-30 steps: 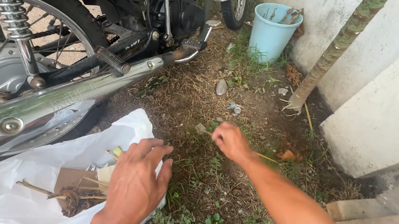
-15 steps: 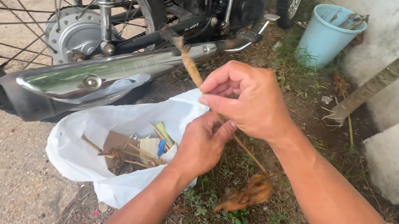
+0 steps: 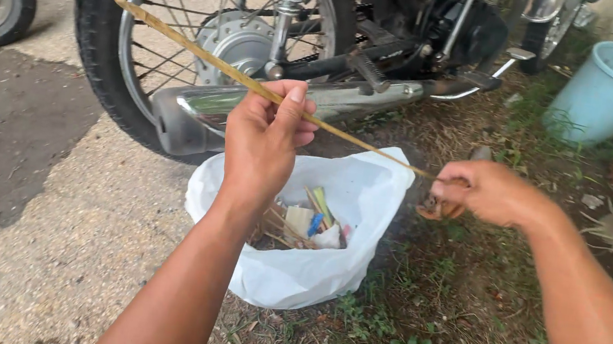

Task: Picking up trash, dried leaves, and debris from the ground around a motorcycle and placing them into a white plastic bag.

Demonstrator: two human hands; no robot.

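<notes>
Two hands hold a long dry stalk over an open white bag.

The left hand (image 3: 263,139) pinches the stalk (image 3: 182,41) mid-length; the right hand (image 3: 489,192) is closed around its lower end. The bag (image 3: 301,274), holding litter, sits on the ground beside a motorbike's rear wheel (image 3: 109,51), with a blue bucket (image 3: 604,97) nearby.

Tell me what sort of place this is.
Probably an outdoor yard or parking spot beside a building: a parked motorcycle stands on rough concrete ground edged by patchy grass, with a light blue bucket beside a pale wall.
</notes>
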